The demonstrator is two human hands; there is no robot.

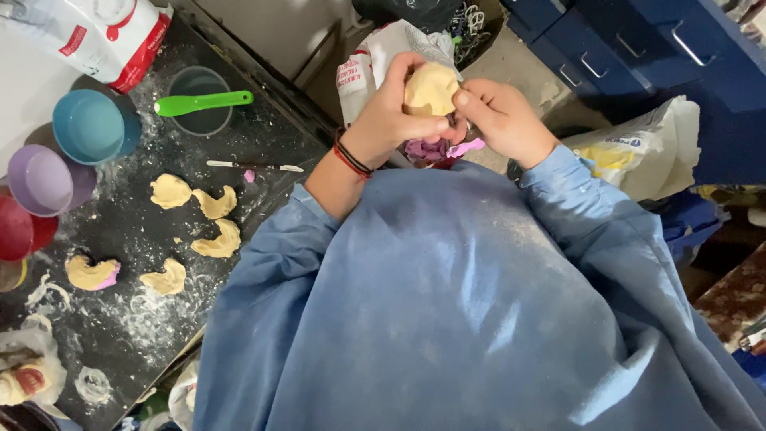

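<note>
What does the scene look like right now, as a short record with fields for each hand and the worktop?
left hand: grips a pale dough ball from the left side
right hand: pinches the same ball from the right
under the hands: pink and purple dough bits
worktop: dark, dusted with flour
on the worktop: several torn dough pieces, a green spoon across a grey cup, coloured bowls, a flour bag

Dark flour-dusted worktop (144, 231) at left — blue drawer cabinets (638, 48) at upper right.
</note>
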